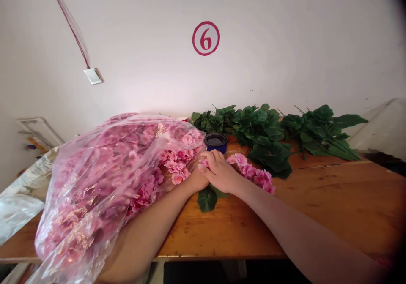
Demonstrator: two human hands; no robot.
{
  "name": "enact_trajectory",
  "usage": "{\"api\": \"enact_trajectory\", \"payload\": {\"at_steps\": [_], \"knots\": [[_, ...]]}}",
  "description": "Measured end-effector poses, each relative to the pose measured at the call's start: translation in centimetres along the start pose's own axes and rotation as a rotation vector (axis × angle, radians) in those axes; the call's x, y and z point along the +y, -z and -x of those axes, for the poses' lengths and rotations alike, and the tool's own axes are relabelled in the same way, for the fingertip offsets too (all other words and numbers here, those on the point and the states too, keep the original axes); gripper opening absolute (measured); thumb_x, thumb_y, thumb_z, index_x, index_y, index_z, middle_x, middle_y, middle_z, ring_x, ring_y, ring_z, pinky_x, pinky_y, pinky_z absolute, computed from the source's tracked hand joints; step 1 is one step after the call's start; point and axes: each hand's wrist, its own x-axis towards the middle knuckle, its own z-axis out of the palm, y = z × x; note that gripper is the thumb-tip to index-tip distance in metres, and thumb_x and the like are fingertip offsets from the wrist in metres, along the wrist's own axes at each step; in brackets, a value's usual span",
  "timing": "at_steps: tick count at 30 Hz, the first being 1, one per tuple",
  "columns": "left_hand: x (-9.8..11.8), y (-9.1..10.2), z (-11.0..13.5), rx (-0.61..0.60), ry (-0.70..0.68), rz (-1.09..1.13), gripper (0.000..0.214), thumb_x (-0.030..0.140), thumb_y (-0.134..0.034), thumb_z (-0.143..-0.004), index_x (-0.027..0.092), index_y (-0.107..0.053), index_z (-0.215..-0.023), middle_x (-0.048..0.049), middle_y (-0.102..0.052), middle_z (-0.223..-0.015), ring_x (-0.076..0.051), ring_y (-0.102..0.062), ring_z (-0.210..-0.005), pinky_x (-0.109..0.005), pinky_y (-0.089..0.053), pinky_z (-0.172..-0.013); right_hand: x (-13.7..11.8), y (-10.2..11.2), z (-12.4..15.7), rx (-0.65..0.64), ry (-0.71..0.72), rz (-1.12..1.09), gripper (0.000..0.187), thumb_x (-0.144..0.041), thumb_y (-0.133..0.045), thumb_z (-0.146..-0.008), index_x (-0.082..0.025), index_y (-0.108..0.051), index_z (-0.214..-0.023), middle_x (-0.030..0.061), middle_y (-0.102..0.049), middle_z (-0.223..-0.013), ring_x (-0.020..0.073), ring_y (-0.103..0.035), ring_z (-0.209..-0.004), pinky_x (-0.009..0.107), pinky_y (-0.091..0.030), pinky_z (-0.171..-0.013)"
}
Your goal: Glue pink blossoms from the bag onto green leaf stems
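My two hands meet at the middle of the table, with my right hand [218, 172] lying over my left hand [197, 179] and hiding most of its fingers. Together they close around a spray of pink artificial blossoms [250, 170], which trails off to the right of my right hand. A small blossom pokes out at my fingertips. A green artificial leaf [207, 199] hangs below the hands, touching the wood. Left of my hands, a clear plastic bag [104, 182] stuffed with pink artificial blossoms presses against my left forearm.
Green artificial leaf stems [272, 142] lie in a heap along the wall on the wooden table [333, 208]. A dark blue cup [216, 142] stands behind my hands. A white wall [285, 55] bears a red-ringed number 6 sign [206, 38].
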Motion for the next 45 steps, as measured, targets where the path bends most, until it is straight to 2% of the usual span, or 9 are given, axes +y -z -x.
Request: {"api": "enact_trajectory", "payload": {"at_steps": [4, 10, 16, 19, 22, 26, 33, 41, 45], "knots": [[0.8, 0.4, -0.2, 0.045, -0.05, -0.093, 0.027, 0.031, -0.044, -0.09, 0.021, -0.055, -0.114, -0.0079, -0.057, -0.102, -0.025, -0.048, -0.115, -0.037, -0.038, -0.102, 0.2, 0.3, 0.0, 0.014, 0.012, -0.014, 0.04, -0.042, -0.036, -0.096, -0.018, -0.048, -0.125, 0.0125, -0.049, -0.111, 0.0264, -0.045, -0.104, 0.045, -0.039, -0.095], [2.5, 1.9, -0.3, -0.064, -0.106, -0.174, 0.028, 0.032, -0.05, -0.083, 0.017, -0.059, -0.105, -0.0089, -0.059, -0.115, -0.025, -0.049, -0.114, -0.038, -0.037, -0.103, 0.7, 1.7, -0.6, 0.025, -0.055, -0.252, 0.032, -0.018, -0.037, -0.088, -0.02, -0.05, -0.118, 0.009, -0.049, -0.114, 0.0227, -0.046, -0.111, 0.04, -0.038, -0.099], [3.4, 2.2, 0.1, -0.192, 0.006, -0.147, 0.024, 0.031, -0.05, -0.081, 0.015, -0.059, -0.065, -0.0031, -0.065, -0.073, -0.016, -0.057, -0.072, -0.029, -0.045, -0.074, 1.2, 2.4, -1.3, -0.057, -0.27, -0.469, 0.031, -0.016, -0.043, -0.081, -0.022, -0.061, -0.105, 0.006, -0.056, -0.11, 0.0135, -0.06, -0.075, 0.026, -0.05, -0.063], [2.9, 2.2, 0.1, -0.218, 0.051, -0.121, 0.023, 0.027, -0.052, -0.079, 0.014, -0.062, -0.064, -0.0021, -0.065, -0.066, -0.014, -0.056, -0.065, -0.025, -0.043, -0.065, 1.5, 2.4, -1.4, -0.106, -0.289, -0.611, 0.027, -0.019, -0.052, -0.081, -0.02, -0.063, -0.105, 0.007, -0.063, -0.105, 0.0101, -0.058, -0.057, 0.024, -0.049, -0.05], [2.3, 2.0, -0.2, -0.243, 0.075, -0.041, 0.014, 0.026, -0.058, -0.076, 0.014, -0.065, -0.072, -0.001, -0.065, -0.065, -0.013, -0.058, -0.063, -0.024, -0.045, -0.061, 1.8, 2.2, -1.4, -0.13, -0.31, -0.688, 0.026, -0.016, -0.057, -0.076, -0.018, -0.067, -0.1, 0.0074, -0.068, -0.097, 0.0128, -0.062, -0.059, 0.023, -0.049, -0.047], [2.3, 1.9, -0.3, -0.244, 0.11, -0.023, 0.003, 0.017, -0.063, -0.069, 0.016, -0.065, -0.07, 0.0004, -0.067, -0.068, -0.014, -0.062, -0.068, -0.025, -0.05, -0.067, 2.1, 1.8, -1.3, -0.106, -0.317, -0.63, 0.03, -0.007, -0.058, -0.068, -0.017, -0.071, -0.092, 0.0057, -0.07, -0.086, 0.0153, -0.064, -0.066, 0.02, -0.048, -0.046], [2.7, 2.1, 0.0, -0.2, 0.119, -0.241, 0.017, 0.016, -0.068, -0.064, 0.017, -0.07, -0.081, 0.003, -0.071, -0.086, -0.016, -0.062, -0.083, -0.027, -0.048, -0.081, 2.1, 1.3, -1.0, -0.123, -0.234, -0.524, 0.033, -0.009, -0.056, -0.069, -0.02, -0.073, -0.096, 0.0022, -0.072, -0.079, 0.0156, -0.066, -0.063, 0.022, -0.052, -0.049], [1.6, 1.9, -0.1, -0.183, 0.112, -0.296, 0.004, 0.018, -0.066, -0.067, 0.015, -0.068, -0.069, 0.0017, -0.069, -0.077, -0.015, -0.06, -0.077, -0.024, -0.045, -0.072, 1.7, 1.7, -1.1, -0.061, -0.156, -0.218, 0.032, -0.008, -0.056, -0.069, -0.023, -0.077, -0.087, 0.0007, -0.074, -0.081, 0.0134, -0.063, -0.057, 0.021, -0.046, -0.047], [1.4, 1.8, -0.1, -0.176, 0.119, -0.229, 0.006, 0.017, -0.063, -0.068, 0.015, -0.067, -0.065, 0.0025, -0.067, -0.069, -0.012, -0.058, -0.068, -0.023, -0.042, -0.065, 1.8, 1.9, -1.2, -0.075, -0.146, -0.214, 0.031, -0.013, -0.057, -0.075, -0.027, -0.077, -0.094, 0.0002, -0.074, -0.086, 0.0133, -0.062, -0.059, 0.022, -0.046, -0.051]]}}
